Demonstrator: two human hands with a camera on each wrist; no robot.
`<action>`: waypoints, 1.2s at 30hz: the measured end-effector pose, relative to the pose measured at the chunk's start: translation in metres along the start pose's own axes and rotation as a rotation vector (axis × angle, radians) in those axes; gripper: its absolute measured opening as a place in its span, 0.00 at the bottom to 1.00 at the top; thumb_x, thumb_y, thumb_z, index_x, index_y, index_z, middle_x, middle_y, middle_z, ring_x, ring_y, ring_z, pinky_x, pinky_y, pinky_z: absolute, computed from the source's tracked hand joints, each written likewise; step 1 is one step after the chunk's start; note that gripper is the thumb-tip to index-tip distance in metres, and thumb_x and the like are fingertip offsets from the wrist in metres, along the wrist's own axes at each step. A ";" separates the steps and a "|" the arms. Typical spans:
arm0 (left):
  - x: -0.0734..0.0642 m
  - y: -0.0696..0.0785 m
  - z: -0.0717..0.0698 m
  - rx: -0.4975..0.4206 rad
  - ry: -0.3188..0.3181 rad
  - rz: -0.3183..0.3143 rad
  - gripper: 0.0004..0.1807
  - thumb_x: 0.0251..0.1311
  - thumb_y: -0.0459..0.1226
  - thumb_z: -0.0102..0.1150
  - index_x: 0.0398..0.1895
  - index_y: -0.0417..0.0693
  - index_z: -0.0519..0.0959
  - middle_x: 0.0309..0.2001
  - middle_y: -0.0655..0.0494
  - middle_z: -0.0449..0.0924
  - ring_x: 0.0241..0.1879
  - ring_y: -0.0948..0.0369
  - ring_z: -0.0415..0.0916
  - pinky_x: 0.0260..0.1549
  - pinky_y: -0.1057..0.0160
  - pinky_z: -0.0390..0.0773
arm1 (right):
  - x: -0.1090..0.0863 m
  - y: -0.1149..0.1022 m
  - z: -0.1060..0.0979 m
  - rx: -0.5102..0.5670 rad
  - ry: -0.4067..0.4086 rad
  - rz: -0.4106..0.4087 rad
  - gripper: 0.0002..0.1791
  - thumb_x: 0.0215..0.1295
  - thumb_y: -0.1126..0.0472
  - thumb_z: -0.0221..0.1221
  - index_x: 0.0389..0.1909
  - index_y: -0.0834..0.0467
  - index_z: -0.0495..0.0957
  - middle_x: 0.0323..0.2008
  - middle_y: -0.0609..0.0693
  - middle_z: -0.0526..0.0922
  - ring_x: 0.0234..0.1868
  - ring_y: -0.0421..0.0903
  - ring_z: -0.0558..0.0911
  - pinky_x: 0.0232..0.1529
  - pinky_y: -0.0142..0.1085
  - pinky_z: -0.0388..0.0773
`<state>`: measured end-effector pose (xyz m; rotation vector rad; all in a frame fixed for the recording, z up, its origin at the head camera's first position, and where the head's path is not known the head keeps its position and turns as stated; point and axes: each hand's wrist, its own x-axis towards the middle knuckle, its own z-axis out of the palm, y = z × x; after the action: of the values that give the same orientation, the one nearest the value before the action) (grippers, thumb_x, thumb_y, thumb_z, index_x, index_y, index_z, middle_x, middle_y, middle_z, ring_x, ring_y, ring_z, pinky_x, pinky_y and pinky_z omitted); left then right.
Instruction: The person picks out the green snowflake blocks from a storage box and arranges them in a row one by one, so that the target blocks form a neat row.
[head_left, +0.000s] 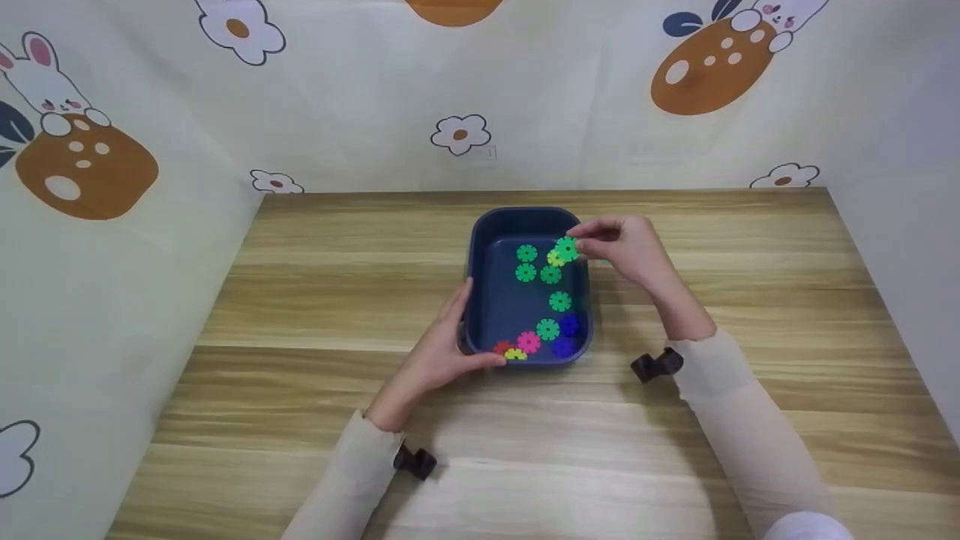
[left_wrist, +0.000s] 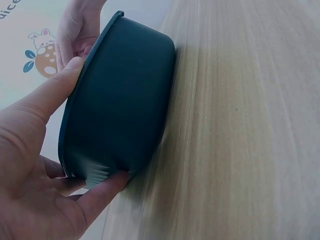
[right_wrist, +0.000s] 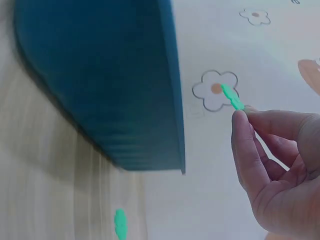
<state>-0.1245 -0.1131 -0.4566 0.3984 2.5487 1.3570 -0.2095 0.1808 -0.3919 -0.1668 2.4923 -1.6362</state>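
Note:
A dark blue plastic bin (head_left: 501, 300) stands on the table with several notched snowflake discs in it. My left hand (head_left: 435, 356) grips its near left corner, thumb on the near rim and fingers along the left side. In the left wrist view the fingers reach round the bin's wall (left_wrist: 120, 95). Over the right rim, my right hand (head_left: 630, 247) pinches a green snowflake disc (head_left: 568, 249) between thumb and fingertips. That disc (right_wrist: 232, 96) appears edge-on above the rim in the right wrist view. Inside lie green discs (head_left: 526, 253), a pink disc (head_left: 529, 343) and blue discs (head_left: 563, 347).
Another green disc (right_wrist: 120, 224) lies on the wooden table (head_left: 337, 277), just outside the bin's right side and mostly hidden by my right hand in the head view. A printed cloth wall (head_left: 360, 112) rises behind the table and along both sides.

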 end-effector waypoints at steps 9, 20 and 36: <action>0.002 -0.003 0.001 -0.015 -0.004 -0.008 0.66 0.46 0.48 0.79 0.82 0.53 0.41 0.82 0.48 0.40 0.80 0.47 0.44 0.76 0.43 0.52 | -0.001 0.012 -0.024 0.043 0.064 -0.003 0.16 0.67 0.64 0.63 0.51 0.69 0.82 0.41 0.50 0.88 0.33 0.30 0.85 0.41 0.27 0.85; 0.002 -0.002 0.001 -0.012 -0.007 -0.008 0.66 0.46 0.47 0.79 0.82 0.53 0.41 0.82 0.49 0.40 0.80 0.48 0.44 0.76 0.44 0.52 | 0.000 0.038 -0.047 0.110 0.126 0.040 0.17 0.67 0.68 0.62 0.53 0.73 0.78 0.32 0.33 0.84 0.34 0.29 0.85 0.41 0.24 0.84; 0.000 0.001 0.000 0.005 -0.004 -0.009 0.67 0.46 0.48 0.79 0.82 0.53 0.42 0.81 0.48 0.42 0.80 0.48 0.46 0.76 0.45 0.53 | 0.004 0.079 -0.067 -0.059 0.220 0.129 0.15 0.66 0.67 0.62 0.52 0.70 0.80 0.31 0.33 0.80 0.33 0.28 0.79 0.38 0.20 0.81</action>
<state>-0.1241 -0.1129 -0.4555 0.3900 2.5483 1.3453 -0.2268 0.2713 -0.4384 0.1732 2.6476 -1.6089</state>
